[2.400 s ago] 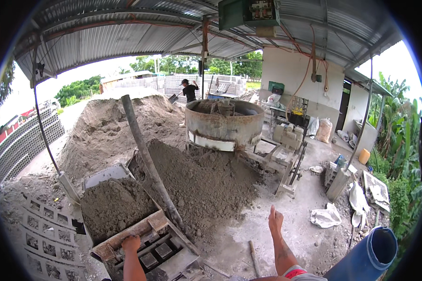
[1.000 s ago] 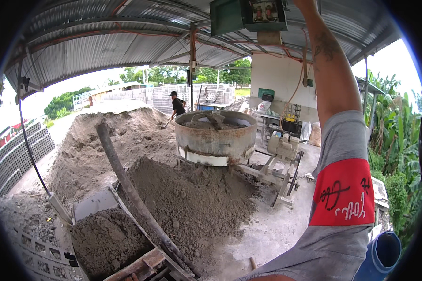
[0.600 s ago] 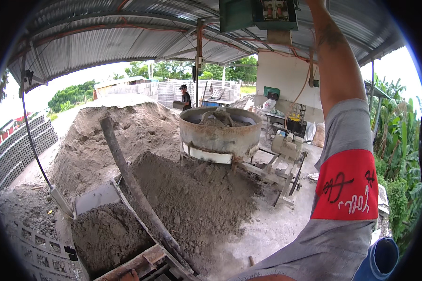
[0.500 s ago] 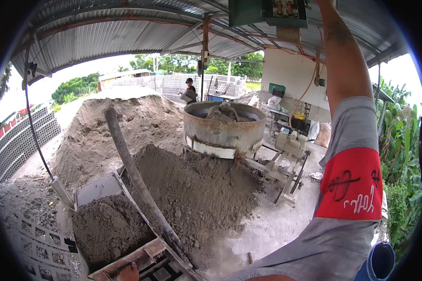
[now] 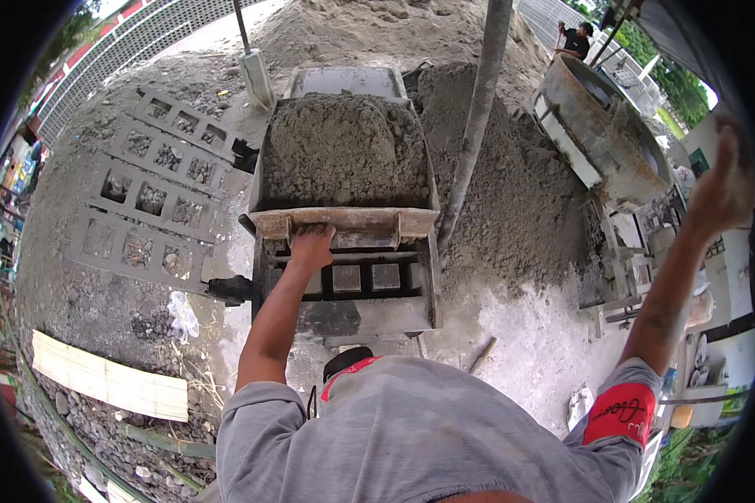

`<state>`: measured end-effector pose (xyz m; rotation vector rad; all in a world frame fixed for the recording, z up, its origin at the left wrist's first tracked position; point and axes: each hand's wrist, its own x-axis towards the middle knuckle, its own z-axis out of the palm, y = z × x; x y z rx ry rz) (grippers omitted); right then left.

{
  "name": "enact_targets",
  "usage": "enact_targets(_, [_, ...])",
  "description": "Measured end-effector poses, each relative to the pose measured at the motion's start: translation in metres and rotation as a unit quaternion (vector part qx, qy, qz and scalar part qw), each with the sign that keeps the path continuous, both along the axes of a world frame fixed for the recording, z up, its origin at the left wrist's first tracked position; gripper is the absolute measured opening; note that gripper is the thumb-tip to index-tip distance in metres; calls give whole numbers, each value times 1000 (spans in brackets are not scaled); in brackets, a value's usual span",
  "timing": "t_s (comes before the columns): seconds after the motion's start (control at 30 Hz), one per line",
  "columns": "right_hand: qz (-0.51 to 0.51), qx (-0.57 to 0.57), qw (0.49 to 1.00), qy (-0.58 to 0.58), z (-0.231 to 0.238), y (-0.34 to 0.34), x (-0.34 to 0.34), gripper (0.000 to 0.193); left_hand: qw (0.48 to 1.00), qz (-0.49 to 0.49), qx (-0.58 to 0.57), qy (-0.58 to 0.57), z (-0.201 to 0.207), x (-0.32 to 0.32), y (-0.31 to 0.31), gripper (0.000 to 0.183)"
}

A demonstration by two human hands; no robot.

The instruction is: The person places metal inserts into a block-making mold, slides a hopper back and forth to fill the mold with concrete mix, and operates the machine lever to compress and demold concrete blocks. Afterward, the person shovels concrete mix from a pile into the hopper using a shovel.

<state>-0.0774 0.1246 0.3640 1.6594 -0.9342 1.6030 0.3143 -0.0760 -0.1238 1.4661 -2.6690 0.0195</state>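
"What did the left hand (image 5: 312, 246) do?"
"Its fingers curled closed on the rusty crossbar (image 5: 365, 221), straight ahead, along the near edge of a metal box (image 5: 433, 186) heaped with crumbly grey mix (image 5: 344, 151)."
"And the right hand (image 5: 724, 180)?"
"Raised well apart, thumb up; I couldn't tell how far the other fingers were spread, or whether they held anything."

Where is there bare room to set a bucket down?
Pale floor at right, between the dark pile and the grey shirt, beside a short stick, is bare. Crowded: the left, with hollow blocks, and the rusty bar, which the left hand grips.
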Motion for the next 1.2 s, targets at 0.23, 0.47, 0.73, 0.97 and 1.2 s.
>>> enact_targets(0.23, [16, 473, 861, 187, -432, -113, 216, 50, 998, -12, 54, -28, 35, -21, 5, 36])
enact_targets(0.47, [-143, 550, 798, 200, -460, -151, 233, 15, 1000, 26, -1, -1, 40, -17, 13, 31])
enact_targets(0.73, [-101, 609, 757, 215, -452, -94, 243, 18, 999, 25, -3, 48, 40, 4, 81, 25])
enact_targets(0.97, [-75, 709, 667, 215, -441, -71, 227, 33, 999, 34, 20, 2, 38, 6, 100, 36])
enact_targets(1.2, [-115, 692, 690, 180, -445, -76, 230, 35, 996, 50, 52, -51, 48, -1, 92, 37])
